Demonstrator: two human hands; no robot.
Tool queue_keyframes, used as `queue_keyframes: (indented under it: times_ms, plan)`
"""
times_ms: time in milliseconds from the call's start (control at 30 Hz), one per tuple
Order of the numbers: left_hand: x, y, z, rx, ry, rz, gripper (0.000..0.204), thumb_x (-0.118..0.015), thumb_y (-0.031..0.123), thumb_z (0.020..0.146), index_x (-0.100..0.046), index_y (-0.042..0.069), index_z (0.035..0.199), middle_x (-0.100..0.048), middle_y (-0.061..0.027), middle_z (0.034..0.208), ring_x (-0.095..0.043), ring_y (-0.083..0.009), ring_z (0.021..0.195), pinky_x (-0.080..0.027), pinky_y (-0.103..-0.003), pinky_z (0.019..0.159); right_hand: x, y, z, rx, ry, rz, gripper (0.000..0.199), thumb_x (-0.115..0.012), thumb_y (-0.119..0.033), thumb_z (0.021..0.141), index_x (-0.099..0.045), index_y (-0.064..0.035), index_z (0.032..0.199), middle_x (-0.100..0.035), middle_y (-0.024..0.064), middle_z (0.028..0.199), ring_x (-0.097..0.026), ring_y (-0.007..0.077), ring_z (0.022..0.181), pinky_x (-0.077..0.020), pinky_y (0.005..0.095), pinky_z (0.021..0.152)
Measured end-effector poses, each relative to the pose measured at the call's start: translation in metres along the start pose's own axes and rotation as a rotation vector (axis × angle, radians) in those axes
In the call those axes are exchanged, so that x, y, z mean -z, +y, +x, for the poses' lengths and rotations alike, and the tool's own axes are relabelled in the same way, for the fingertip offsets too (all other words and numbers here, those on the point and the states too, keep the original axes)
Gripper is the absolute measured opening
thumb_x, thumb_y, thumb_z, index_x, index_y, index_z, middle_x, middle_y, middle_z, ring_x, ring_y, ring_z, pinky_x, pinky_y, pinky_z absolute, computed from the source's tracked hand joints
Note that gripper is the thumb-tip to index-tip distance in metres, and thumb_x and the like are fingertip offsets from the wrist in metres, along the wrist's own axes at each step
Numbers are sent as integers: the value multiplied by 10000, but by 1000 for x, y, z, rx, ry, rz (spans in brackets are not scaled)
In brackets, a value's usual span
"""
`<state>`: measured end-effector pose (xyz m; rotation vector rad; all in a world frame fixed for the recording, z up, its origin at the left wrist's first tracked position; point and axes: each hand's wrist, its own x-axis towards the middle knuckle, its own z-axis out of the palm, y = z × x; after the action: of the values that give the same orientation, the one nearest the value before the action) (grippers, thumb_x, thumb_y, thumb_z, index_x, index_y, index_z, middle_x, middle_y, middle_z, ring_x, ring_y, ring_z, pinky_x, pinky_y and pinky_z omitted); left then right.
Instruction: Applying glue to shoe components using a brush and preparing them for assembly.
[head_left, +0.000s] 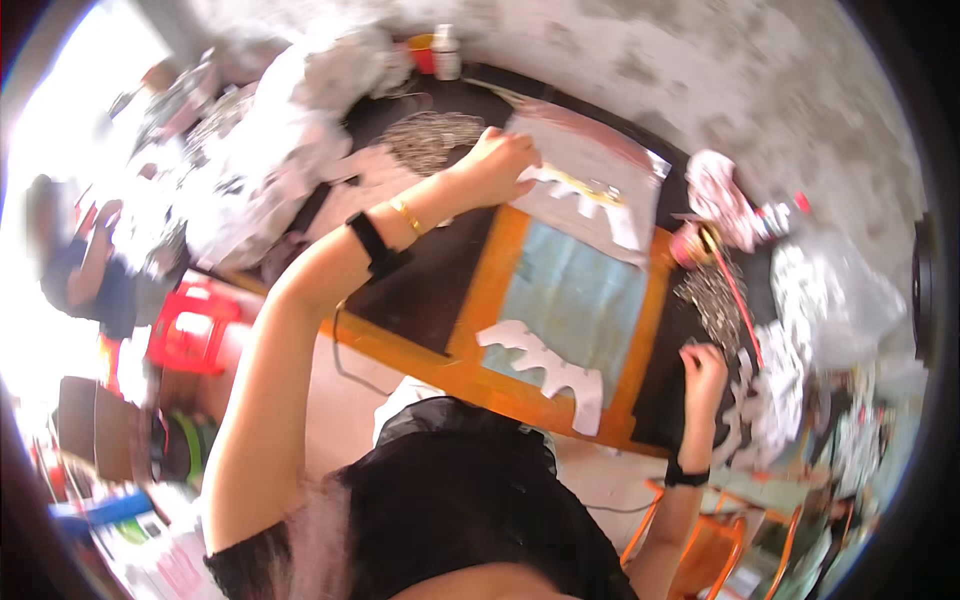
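Observation:
My left hand (497,165) reaches over the far part of the table, its fingers bent together at the left end of a white scalloped piece (622,226). A yellow strip runs along that piece's upper edge, and the piece lies on a greyish sheet (560,140). My right hand (705,368) is at the table's right side with fingertips drawn together; whatever they hold is too small to make out. Just beyond it lies a pile of small metal pieces (715,305). A second white scalloped piece (545,362) rests near the front edge, partly over a blue-green panel (575,285).
Tangled wire-like pieces (430,140) lie at the back left, near a white bottle (446,55). On the right are a can (692,245) with a red stick, a pink cloth (718,190) and a plastic bag (840,295). A red stool (195,328) and another person (95,260) are at left.

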<state>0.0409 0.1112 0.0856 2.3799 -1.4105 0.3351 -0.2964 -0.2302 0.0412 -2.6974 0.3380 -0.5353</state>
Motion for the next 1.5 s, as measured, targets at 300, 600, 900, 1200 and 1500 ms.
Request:
queue_keyframes:
  times_ms: [300, 600, 900, 1200, 1500]
  plan:
    - [67, -107, -57, 400, 14, 159, 95, -631, 191, 773, -696, 133, 811, -659, -42, 763, -654, -222, 806, -471, -397, 756, 14, -56, 27, -5, 36, 176, 106, -628, -49, 867, -669, 37, 913, -621, 109, 822, -602, 208, 701, -475, 311, 630]
    - [8, -126, -45, 304, -225, 240, 94, -653, 225, 743, -676, 142, 779, -628, -30, 806, -619, -219, 824, -403, -390, 761, -2, -133, 88, 148, -172, 451, 127, -618, -55, 885, -668, 37, 957, -629, 69, 826, -558, 112, 697, -450, 243, 645]
    - [29, -111, -38, 478, 19, -146, 175, -779, 145, 684, -662, 70, 790, -658, -72, 790, -642, -206, 745, -506, -320, 642, -5, -156, 140, 190, -374, 602, 164, -622, -98, 899, -671, 40, 972, -660, 52, 870, -586, 80, 786, -460, 216, 731]
    - [30, -3, 42, 635, 98, -1667, 158, -651, 116, 889, -633, -3, 993, -649, -65, 990, -651, -150, 905, -544, -233, 842, -73, -210, 223, -121, -430, 1385, 269, -644, -162, 902, -607, 13, 1103, -659, 78, 975, -655, 150, 850, -542, 269, 787]
    - [-6, 11, 61, 737, 293, -1814, 98, -644, 88, 888, -640, 11, 948, -660, -66, 942, -643, -124, 866, -545, -213, 805, -114, -200, 241, -222, -168, 1547, 143, -631, -70, 896, -645, 16, 1009, -667, 64, 940, -647, 135, 833, -529, 263, 793]
